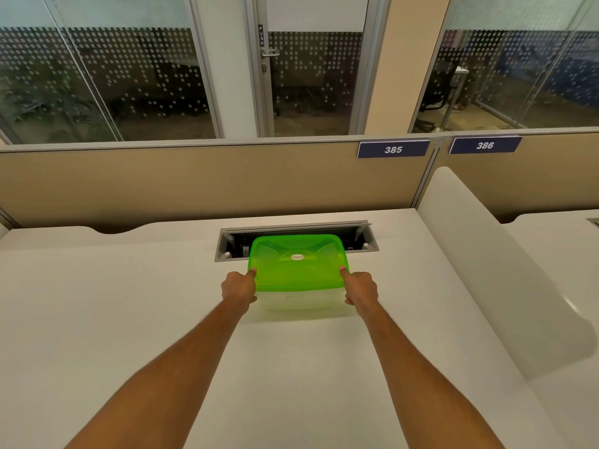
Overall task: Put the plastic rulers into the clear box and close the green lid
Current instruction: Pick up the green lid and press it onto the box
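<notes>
Green lid (296,264) sits on the clear box (299,299) at frame centre — left hand (239,288) and right hand (360,288) grip its near corners, thumbs pressing down, on the white table (129,303).
</notes>
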